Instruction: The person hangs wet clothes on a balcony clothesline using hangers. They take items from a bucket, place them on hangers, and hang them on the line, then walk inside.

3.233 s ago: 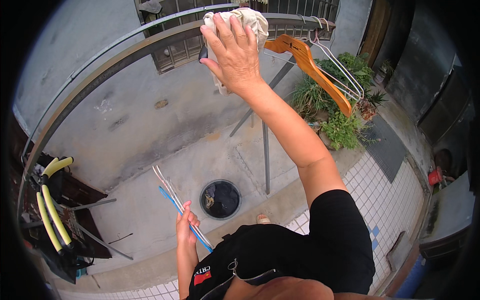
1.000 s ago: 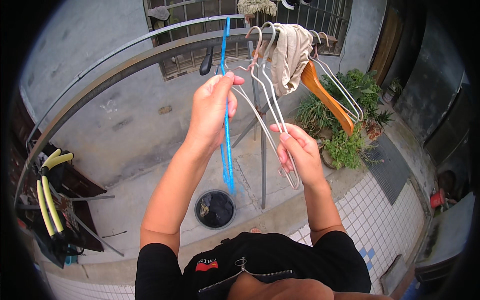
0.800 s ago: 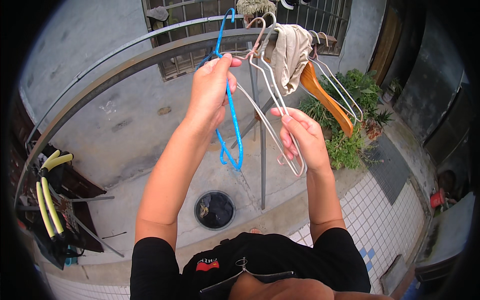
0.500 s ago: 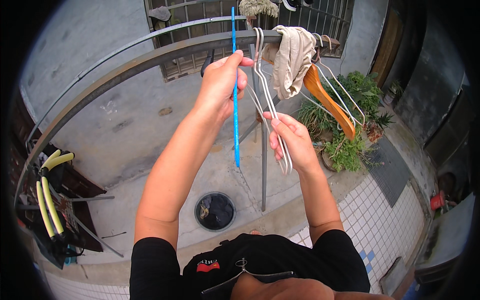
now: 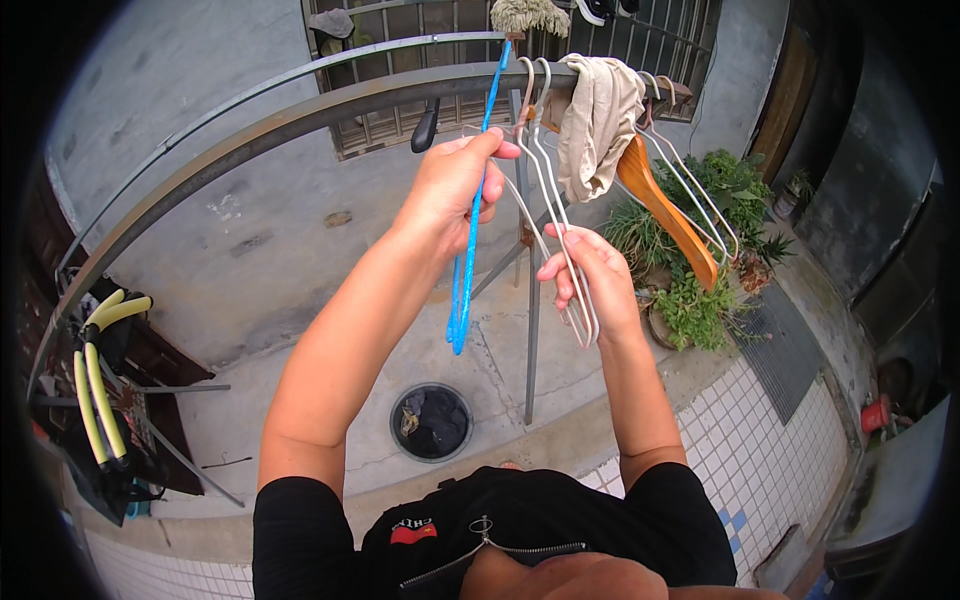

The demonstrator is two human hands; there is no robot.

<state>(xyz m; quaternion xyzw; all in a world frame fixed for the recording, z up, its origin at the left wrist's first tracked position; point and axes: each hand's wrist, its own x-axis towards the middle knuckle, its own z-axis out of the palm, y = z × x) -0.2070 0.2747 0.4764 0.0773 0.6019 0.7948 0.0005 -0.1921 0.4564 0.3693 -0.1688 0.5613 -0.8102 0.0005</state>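
Note:
My left hand (image 5: 462,188) is closed on a blue hanger (image 5: 463,305), which hangs nearly edge-on with its top tilted right. The hanger's upper end reaches the dark metal rail (image 5: 400,93); I cannot tell whether it rests on it. Lower and to the right, my right hand (image 5: 597,278) has its fingers closed round the lower parts of white wire hangers (image 5: 546,172), whose hooks are over the rail. Beside these hooks, a beige cloth (image 5: 598,120) drapes over the rail. A wooden hanger (image 5: 668,215) and more white hangers (image 5: 700,215) hang to its right.
On the floor below stands a dark round basin (image 5: 431,423) with dark cloth in it. A metal post (image 5: 530,340) rises beside it. Potted plants (image 5: 690,300) stand at the right. Yellow padded bars (image 5: 92,400) are at the left. A mop head (image 5: 530,16) hangs by the barred window.
My left hand has moved slightly down; the blue hanger's top is lower, tilted right, and closer to the white hooks. The blue hanger has turned, showing more of its lower end.

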